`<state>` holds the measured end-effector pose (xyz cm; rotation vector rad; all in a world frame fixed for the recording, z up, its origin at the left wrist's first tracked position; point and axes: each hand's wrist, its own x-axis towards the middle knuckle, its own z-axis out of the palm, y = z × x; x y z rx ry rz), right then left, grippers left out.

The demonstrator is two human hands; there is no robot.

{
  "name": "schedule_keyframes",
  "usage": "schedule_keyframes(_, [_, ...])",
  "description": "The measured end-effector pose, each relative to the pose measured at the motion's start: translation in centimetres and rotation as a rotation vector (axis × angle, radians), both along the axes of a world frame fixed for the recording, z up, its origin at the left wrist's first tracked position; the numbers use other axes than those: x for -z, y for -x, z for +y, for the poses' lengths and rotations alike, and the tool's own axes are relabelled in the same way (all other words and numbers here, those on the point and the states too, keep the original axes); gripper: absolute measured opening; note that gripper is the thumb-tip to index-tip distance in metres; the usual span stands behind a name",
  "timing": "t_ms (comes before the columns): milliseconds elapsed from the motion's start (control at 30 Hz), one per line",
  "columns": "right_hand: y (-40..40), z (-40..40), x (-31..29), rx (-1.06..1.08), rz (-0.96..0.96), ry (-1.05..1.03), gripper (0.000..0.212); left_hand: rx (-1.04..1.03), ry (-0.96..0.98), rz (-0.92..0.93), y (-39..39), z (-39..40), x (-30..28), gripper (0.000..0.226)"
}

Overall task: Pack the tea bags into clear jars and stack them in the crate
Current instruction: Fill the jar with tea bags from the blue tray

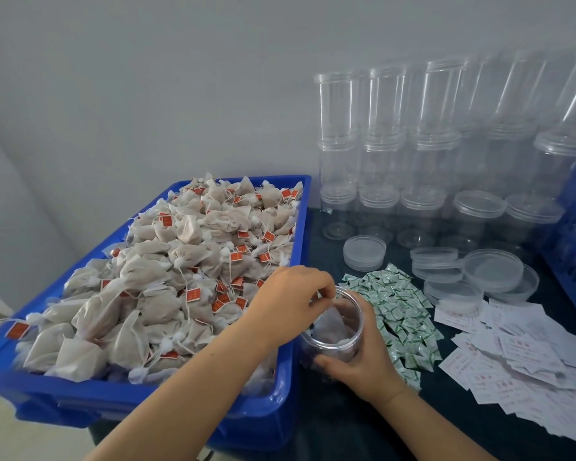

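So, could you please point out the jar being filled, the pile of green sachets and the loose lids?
jar (pixel 338 351), head view, on its clear side wall.
green sachets (pixel 396 304), head view, on the middle of the pile.
loose lids (pixel 364 252), head view, on the top of the leftmost lid.

I have just one view, from the camera on the person's head. It looks forward and down at the dark table (pixel 479 437), close to both hands. The wall (pixel 147 78) fills the top. No second view shares the scene.
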<state>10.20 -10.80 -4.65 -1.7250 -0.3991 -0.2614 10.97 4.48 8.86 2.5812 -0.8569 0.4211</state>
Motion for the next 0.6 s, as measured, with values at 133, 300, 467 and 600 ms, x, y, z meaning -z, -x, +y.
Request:
schedule_keyframes(133, [-0.1,0.1,0.0,-0.004,-0.036,0.001,0.095,0.003,0.019,-0.015,0.0,0.1,-0.1,0.005])
schedule_keyframes(300, [-0.1,0.1,0.1,-0.001,-0.068,-0.012,0.093,-0.019,0.002,0.015,0.0,1.3,-0.8,0.008])
schedule_keyframes(467, [-0.2,0.1,0.1,-0.003,-0.098,-0.019,0.091,-0.175,0.058,0.011,-1.6,4.4,-2.9,0.008])
schedule_keyframes(600, [-0.1,-0.1,0.2,-0.017,-0.071,-0.016,0.092,-0.413,0.095,-0.014,-3.8,8.3,-3.7,0.012])
